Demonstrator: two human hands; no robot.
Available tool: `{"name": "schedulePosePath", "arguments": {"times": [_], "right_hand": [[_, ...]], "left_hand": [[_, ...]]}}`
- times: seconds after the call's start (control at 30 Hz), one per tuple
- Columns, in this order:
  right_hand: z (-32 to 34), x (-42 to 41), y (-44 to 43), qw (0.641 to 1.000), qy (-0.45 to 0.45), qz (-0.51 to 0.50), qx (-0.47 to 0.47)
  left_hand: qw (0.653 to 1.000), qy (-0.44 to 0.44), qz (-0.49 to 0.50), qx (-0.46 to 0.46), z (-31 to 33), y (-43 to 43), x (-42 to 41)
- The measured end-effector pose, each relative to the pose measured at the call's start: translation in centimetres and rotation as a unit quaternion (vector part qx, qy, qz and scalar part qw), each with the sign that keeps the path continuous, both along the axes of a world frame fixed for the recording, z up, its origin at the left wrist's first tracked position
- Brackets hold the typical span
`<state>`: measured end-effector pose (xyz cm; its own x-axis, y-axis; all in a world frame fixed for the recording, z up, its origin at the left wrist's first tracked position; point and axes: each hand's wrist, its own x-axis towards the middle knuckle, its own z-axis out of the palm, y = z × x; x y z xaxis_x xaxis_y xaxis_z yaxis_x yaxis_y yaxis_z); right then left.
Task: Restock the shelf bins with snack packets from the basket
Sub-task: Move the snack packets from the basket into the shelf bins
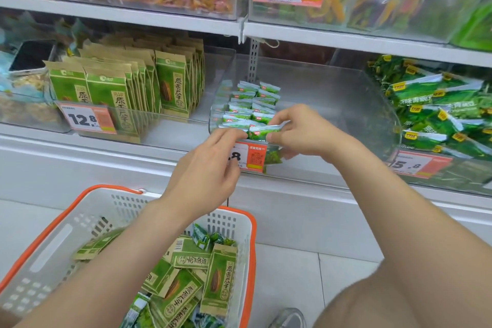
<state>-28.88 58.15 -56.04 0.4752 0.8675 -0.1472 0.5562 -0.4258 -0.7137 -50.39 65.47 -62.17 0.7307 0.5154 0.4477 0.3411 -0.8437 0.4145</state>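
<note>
Left hand (210, 165) and right hand (300, 130) are pinching a small green packet (263, 130), best tucking it straight against the row (250, 104) beyond.

Bright, even shop light falls from overhead, white and diffuse, leaving only soft shadow under the white metal shelf boards (159, 20). Pale glare veils the clear plastic bin fronts (332, 93), strongest at the upper right. The centre is fairly sharp: the left hand (210, 165), the right hand (300, 130) and the small green-and-white snack packet (262, 130) between them. The upper row and the right edge smear into blur, the bare forearms (399, 221) loom soft, and straight shelf lines bow and tilt toward the corners
</note>
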Motion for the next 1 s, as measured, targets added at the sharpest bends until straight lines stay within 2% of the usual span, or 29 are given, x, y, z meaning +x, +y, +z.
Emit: {"name": "schedulePosePath", "arguments": {"times": [0.27,0.47,0.57,0.7,0.77,0.9,1.0], "right_hand": [[1.0,0.3,1.6,0.984,0.13,-0.047,-0.112],[1.2,-0.9,2.1,0.98,0.144,-0.048,-0.131],[1.6,-1.1,2.0,0.988,0.117,-0.044,-0.092],[1.4,-1.0,2.2,0.999,0.005,-0.051,-0.018],[0.8,-0.9,2.3,0.999,-0.012,-0.046,-0.026],[0.8,-0.7,2.2,0.993,0.031,-0.042,-0.107],[1.4,-0.4,1.7,0.984,0.136,-0.038,-0.112]], "left_hand": [[1.0,0.019,0.01,-0.009,0.0,0.9,0.4],[0.999,0.032,0.02,0.002,0.1,1.2,0.5],[0.999,0.032,0.019,-0.001,0.1,1.2,0.5],[1.0,0.025,0.014,-0.008,0.2,1.2,0.4],[1.0,0.022,0.014,-0.012,0.2,1.2,0.4],[1.0,0.023,0.015,-0.014,0.2,1.0,0.3],[1.0,0.029,0.011,-0.002,0.5,0.9,0.3]]}}
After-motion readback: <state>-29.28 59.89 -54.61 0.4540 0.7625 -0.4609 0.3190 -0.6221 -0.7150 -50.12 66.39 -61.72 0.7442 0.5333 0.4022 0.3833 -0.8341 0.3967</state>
